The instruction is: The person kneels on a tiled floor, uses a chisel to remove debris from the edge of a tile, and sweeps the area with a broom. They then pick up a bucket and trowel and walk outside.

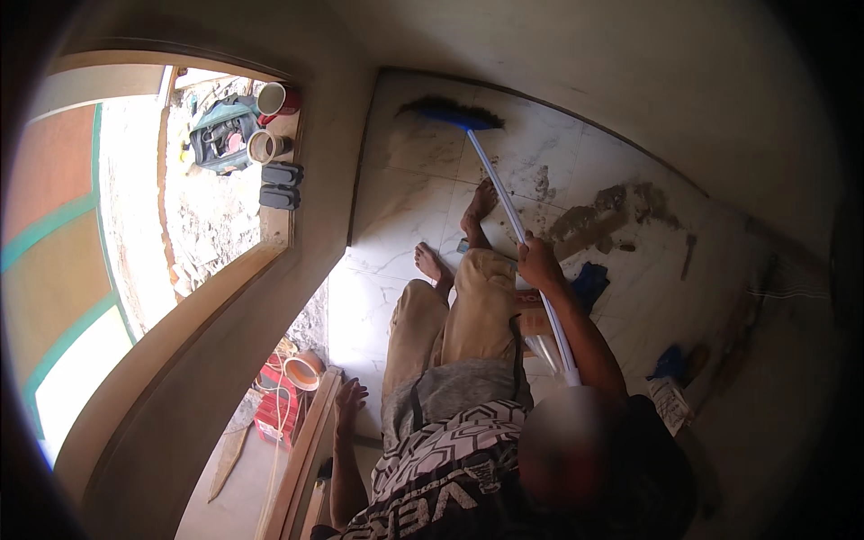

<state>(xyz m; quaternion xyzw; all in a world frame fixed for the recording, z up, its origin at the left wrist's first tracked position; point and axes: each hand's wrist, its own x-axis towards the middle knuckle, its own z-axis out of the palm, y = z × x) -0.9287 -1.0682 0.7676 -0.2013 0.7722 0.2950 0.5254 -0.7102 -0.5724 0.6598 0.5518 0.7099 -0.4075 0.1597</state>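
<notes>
My right hand (pixel 538 261) is wrapped round the pale handle (pixel 506 200) of a push broom. The broom's blue head (pixel 461 117), with dark bristles, rests on the marbled floor tiles near the far wall. The handle runs back along my right forearm. My left hand (pixel 351 400) hangs low at my left side with its fingers apart, holding nothing, beside some wooden boards (pixel 304 450). Brown dirt (pixel 589 220) lies smeared across the tiles, right of my bare feet and beyond my right hand.
A cardboard box (pixel 533 315) and a dark blue cloth (pixel 590 283) lie near my right knee. A hammer-like tool (pixel 688 256) is farther right. Cups (pixel 267 146) and dark blocks (pixel 280 185) stand on the window sill at left; a tool bag (pixel 223 135) is outside. A red crate (pixel 274 409) sits lower left.
</notes>
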